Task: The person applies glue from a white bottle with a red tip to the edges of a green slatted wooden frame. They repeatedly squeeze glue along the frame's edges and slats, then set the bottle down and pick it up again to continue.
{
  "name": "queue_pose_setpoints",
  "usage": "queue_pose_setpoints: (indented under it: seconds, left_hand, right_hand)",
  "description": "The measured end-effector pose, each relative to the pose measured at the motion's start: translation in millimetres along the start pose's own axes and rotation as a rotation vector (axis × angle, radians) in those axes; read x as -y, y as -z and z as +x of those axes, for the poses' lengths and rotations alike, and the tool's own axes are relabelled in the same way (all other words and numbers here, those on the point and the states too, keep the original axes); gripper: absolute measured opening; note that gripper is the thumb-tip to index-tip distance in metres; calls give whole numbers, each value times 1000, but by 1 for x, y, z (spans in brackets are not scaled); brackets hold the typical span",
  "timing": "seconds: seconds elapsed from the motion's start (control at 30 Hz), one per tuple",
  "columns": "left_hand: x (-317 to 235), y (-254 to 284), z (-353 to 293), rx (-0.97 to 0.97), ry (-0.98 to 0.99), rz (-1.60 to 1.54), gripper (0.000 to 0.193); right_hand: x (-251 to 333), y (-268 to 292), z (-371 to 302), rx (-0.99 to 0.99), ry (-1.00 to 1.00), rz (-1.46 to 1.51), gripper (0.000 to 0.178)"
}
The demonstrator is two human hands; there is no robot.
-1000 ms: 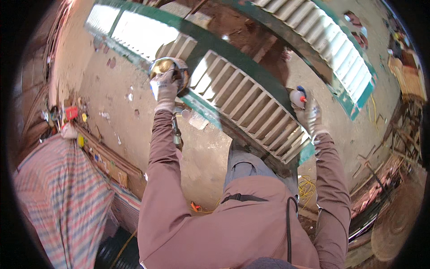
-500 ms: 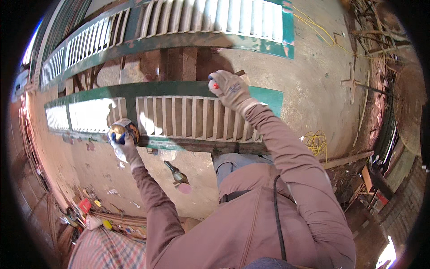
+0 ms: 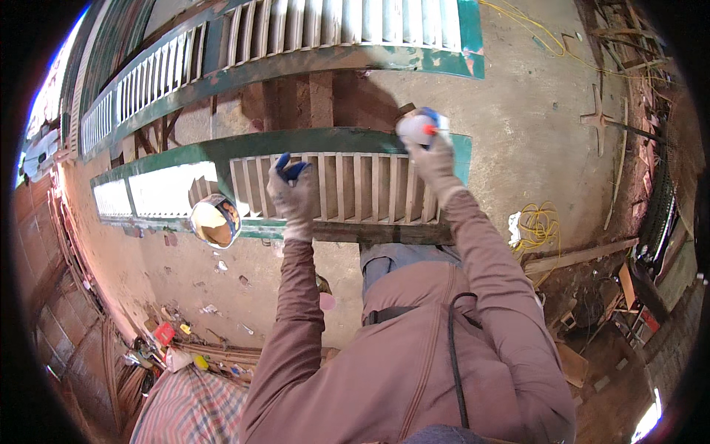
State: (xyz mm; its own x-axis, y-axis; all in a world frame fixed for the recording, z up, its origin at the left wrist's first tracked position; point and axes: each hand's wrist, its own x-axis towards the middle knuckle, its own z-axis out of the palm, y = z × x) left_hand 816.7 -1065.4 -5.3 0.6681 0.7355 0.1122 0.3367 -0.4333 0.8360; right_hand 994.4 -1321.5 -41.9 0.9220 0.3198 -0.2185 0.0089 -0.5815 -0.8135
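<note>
A long louvred shutter panel, its frame painted worn green and its narrow slats bare pale wood, lies flat across the middle of the view, raised above a dusty concrete floor. The left hand, in a grey work glove, rests on the slats with the fingers curled around a small blue object; what that object is cannot be told. The right hand, also gloved, is closed around a white squeeze bottle with a red nozzle and a blue part, held over the right end of the panel near its green rail. A round open tin with a shiny rim sits on the panel's near edge, just left of the left hand. A second green slatted panel lies beyond, parallel and well apart. A coil of yellow cord lies on the floor to the right, beside rough timber offcuts. Small bright scraps and containers are scattered along the floor at lower left, near a striped cloth.
</note>
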Motion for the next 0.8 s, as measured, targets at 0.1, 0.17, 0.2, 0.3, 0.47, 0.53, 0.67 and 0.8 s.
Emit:
queue_pose_setpoints:
  seconds: [0.1, 0.17, 0.2, 0.3, 0.47, 0.53, 0.67, 0.8]
  left_hand:
    - [-2, -19, 13, 45, -9, -81, 47]
    - [-13, -34, 19, 81, -33, -61, 48]
    - [-16, -41, 22, 120, -58, -42, 49]
    - [-27, -67, 26, 222, -192, 85, 53]
    - [-49, -115, 25, 430, -366, 240, 53]
    - [-49, -133, 24, 472, -376, 287, 52]
    - [-53, -154, 24, 547, -398, 377, 57]
    - [-73, -160, 39, 610, -344, 538, 67]
  right_hand:
    - [-4, 40, -20, -189, 18, 203, 69]
    - [-20, 56, -31, -222, -2, 328, 66]
    - [-26, 63, -37, -230, -20, 344, 64]
    - [-31, 78, -55, -197, -136, 454, 63]
    - [-29, 89, -74, -185, -211, 425, 66]
    - [-37, 88, -75, -180, -169, 416, 68]
    - [-33, 91, -74, -165, -210, 445, 70]
    - [-38, 90, -73, -220, -178, 431, 68]
